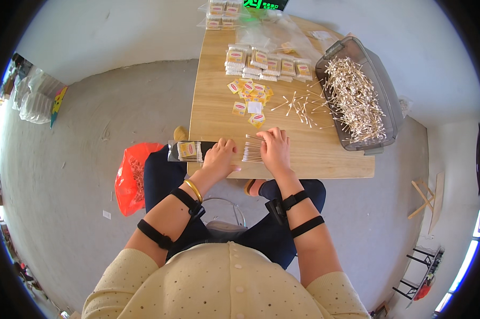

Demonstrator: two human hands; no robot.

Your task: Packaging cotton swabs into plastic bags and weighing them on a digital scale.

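White swabs (252, 154) lie in a flat row on the table (325, 157), close to its near edge and just left of the right hand (276, 152), whose bent fingers meet the row's right end. The sticks' long axis runs left to right, so their ends point toward both hands. Those fingers sit close together; whether they pinch any stick, I cannot tell. Across a narrow gap on the other side is the left hand (220, 157), fingers curled, thumb out toward the row; whether it grips anything is hidden. The right hand is the nearer one.

Further left, a black strip (207, 145) reaches past the table's left edge, with a pack (188, 150) of swabs and a yellow card on it. Ahead of the row lie yellow cards (257, 91), then stacked packs (272, 65). Loose swabs (304, 110) scatter to the right, toward a grey bin (391, 114) heaped with more. On the floor at left sits a red bag (126, 183).
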